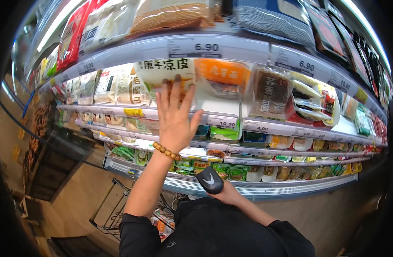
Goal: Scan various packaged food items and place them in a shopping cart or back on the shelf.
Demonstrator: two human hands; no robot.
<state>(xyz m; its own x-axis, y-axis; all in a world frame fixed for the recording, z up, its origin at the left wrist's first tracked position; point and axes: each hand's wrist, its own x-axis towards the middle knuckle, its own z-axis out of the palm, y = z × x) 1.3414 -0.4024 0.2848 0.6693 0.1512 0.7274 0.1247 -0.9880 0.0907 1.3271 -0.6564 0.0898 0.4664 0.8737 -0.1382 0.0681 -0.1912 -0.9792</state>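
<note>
My left hand (176,119), with a wooden bead bracelet (166,151) at the wrist, reaches up to the second shelf. Its fingers are spread flat over the front of a pale food package (166,71) that bears dark printed writing. Directly right of it stands an orange-topped package (222,75), and past that a clear bag of dark brown noodles (270,91). Low in front of my body, my right hand (228,193) is closed around a black handheld object (210,180) with a pale tick-shaped mark. The fingers of that hand are mostly hidden.
The refrigerated display shelf (222,120) curves across the view, with price strips along its edges. More packages (175,16) lie on the shelf above; packed greens (238,171) fill the bottom. A wire shopping cart (111,208) stands at lower left, near a dark wooden stand (55,163).
</note>
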